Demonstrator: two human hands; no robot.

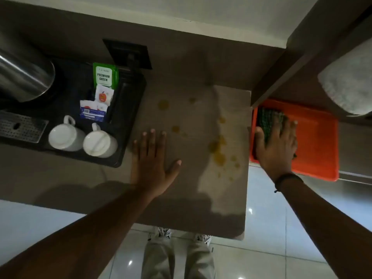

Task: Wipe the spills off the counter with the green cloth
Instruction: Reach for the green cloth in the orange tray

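Observation:
Several yellow-orange spills (218, 150) dot the grey-brown counter (187, 198), mostly near its right edge, with smaller drops (163, 104) further back. The green cloth (266, 122) lies in an orange tray (316, 141) just right of the counter. My right hand (276, 143) lies on top of the cloth with its fingers spread over it; whether it grips the cloth I cannot tell. My left hand (153, 158) rests flat on the counter, palm down, fingers apart, left of the spills.
A black tray (128, 125) on the left holds two upturned white cups (66, 135), tea sachets (104, 76) and a steel kettle (24, 77). A dark shelf post (285, 63) rises behind the orange tray. Shiny floor tiles and my legs show below the counter edge.

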